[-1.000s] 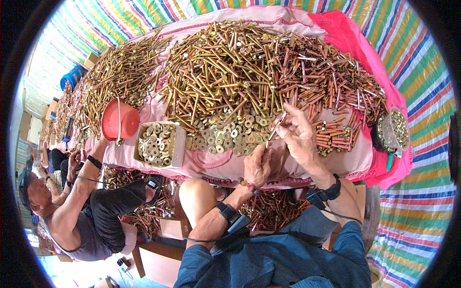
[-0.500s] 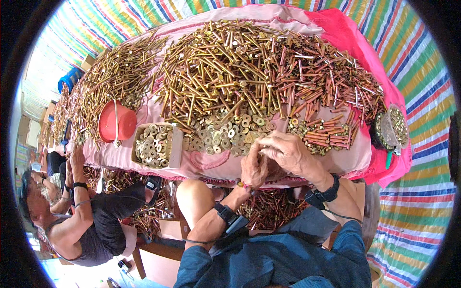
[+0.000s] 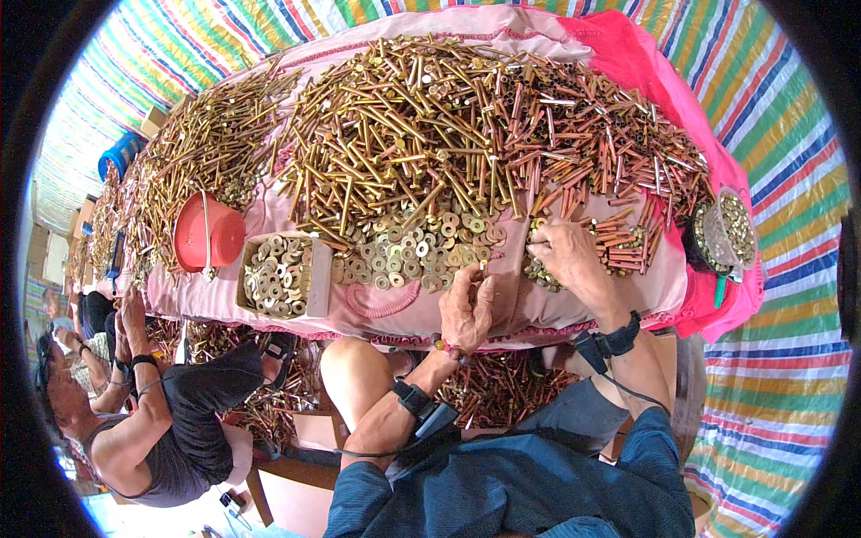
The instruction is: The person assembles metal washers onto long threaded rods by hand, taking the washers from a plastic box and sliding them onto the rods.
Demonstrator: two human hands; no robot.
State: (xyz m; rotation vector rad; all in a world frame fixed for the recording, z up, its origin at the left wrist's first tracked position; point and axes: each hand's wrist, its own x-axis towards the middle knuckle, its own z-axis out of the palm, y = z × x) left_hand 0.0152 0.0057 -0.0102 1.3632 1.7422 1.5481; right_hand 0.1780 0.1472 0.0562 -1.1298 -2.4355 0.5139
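Observation:
My left hand point(image 3: 468, 311) is closed near the front of the cloth-covered table, with a small brass-coloured metal piece point(image 3: 484, 265) showing at its fingertips. Loose flat washers point(image 3: 404, 249) lie just beyond it. To the right, my right hand point(image 3: 574, 258) reaches down with bent fingers at a patch of small nuts point(image 3: 543, 276). Whatever is between those fingertips is hidden. Short coppery metal sleeves point(image 3: 625, 244) lie beside that hand. Behind both hands rises a heap of long golden bolts point(image 3: 386, 134), merging on the right into a heap of coppery tubes point(image 3: 583, 125).
A box of washers point(image 3: 318, 278) and a red bucket point(image 3: 208, 233) stand to the left. A clear tub of small metal parts point(image 3: 737, 229) sits at the right edge. Another person point(image 3: 134, 403) works at left. More metal pieces point(image 3: 507, 390) lie below the table edge.
My hands, together half a second ago, have parted. The right one has moved away to the right, onto the nuts. My left hand stays near the front edge, with the small brass-coloured piece now visible.

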